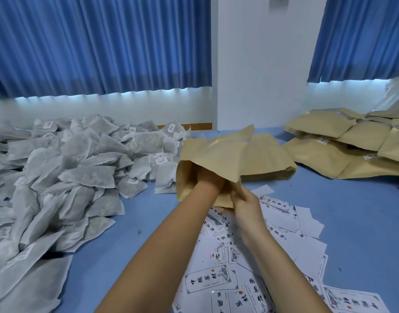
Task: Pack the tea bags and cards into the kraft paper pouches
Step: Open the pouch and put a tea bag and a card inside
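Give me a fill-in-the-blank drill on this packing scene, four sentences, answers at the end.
1. The left hand is pushed ____ the kraft pouch.
2. The right hand grips the pouch's rim above the scattered printed ____.
3. The tea bags are heaped on the person's ____ side.
4. The curtains are coloured ____.

Missing words: inside; cards; left; blue.

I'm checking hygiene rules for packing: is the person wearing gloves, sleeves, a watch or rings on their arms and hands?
No. Both forearms are bare, with no sleeve in view. The right hand has no glove, and no watch or ring shows. The left hand is partly hidden inside the pouch, but its wrist is bare too.
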Demonstrator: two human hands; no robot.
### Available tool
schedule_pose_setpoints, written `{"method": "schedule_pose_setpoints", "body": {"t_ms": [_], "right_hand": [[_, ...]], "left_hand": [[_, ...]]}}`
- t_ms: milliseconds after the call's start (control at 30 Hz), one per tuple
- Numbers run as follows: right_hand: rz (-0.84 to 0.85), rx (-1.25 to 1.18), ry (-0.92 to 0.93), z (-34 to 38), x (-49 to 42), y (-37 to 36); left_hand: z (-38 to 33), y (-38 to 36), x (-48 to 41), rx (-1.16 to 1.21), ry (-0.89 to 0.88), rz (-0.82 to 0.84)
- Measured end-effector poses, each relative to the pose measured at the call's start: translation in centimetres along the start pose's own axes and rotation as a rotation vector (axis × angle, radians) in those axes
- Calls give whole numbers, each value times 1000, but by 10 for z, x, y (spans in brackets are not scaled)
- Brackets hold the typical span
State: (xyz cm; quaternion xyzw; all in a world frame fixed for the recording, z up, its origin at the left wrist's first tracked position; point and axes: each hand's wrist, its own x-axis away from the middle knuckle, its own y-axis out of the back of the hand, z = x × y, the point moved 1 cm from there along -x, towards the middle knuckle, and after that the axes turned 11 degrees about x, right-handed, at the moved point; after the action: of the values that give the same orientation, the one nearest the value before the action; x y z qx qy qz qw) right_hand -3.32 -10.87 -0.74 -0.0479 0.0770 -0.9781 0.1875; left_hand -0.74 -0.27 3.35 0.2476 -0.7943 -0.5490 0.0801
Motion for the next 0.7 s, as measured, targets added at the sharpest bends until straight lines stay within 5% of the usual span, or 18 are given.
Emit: {"method": "schedule_pose_setpoints", "body": {"t_ms": [67, 167, 233, 300, 400, 500, 700], "right_hand": [[-39, -15, -63, 3, -6, 7], [-94, -77, -139, 5, -14, 16], [-90, -105, -193, 2, -17, 20], [-75, -154, -250, -1, -19, 23], [-63, -269, -296, -1, -25, 25], [-72, -291, -306, -1, -26, 24], [-56, -291, -334, -2, -25, 22]], "left_hand": [[-1, -4, 10, -211, -136, 95], [-20, 9, 35, -65, -346, 34], [-19, 17, 69, -62, -793, -90], [5, 9, 90, -16, -1042, -26], [40, 2, 104, -143, -941, 247], [68, 9, 95, 217, -601, 547], [76, 7, 88, 205, -436, 631]]}}
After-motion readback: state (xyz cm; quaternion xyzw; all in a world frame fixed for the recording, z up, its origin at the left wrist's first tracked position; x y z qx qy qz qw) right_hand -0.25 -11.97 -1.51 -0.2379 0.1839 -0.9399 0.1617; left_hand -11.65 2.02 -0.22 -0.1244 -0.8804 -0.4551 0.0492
